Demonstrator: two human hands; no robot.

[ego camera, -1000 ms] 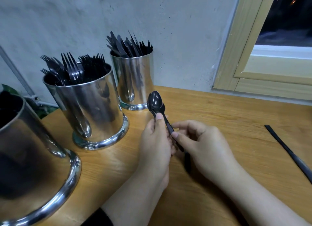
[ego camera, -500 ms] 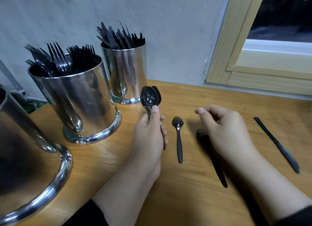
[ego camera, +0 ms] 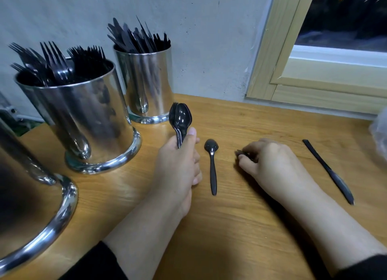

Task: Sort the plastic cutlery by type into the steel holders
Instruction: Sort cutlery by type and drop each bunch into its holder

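Note:
My left hand [ego camera: 178, 164] grips a stack of black plastic spoons [ego camera: 181, 117] by the handles, bowls up, just right of the steel holder of forks [ego camera: 83, 116]. One loose black spoon [ego camera: 212, 166] lies on the wooden table between my hands. My right hand [ego camera: 272, 166] rests on the table with fingers curled, pinching the dark end of a black cutlery piece [ego camera: 239, 153]; the rest of that piece is hidden under the hand. A black knife [ego camera: 328, 172] lies to the right. The holder of knives [ego camera: 146, 81] stands by the wall.
A third, large steel holder [ego camera: 25, 196] fills the near left corner. The wooden table [ego camera: 230, 227] ends at a grey wall, with a wooden window frame [ego camera: 314, 87] at the back right. Clear plastic [ego camera: 380, 133] shows at the right edge.
My right hand let go of the spoon it passed to the left hand's stack, moved right and closed its fingers on a cutlery piece on the table. The left hand kept the stack upright.

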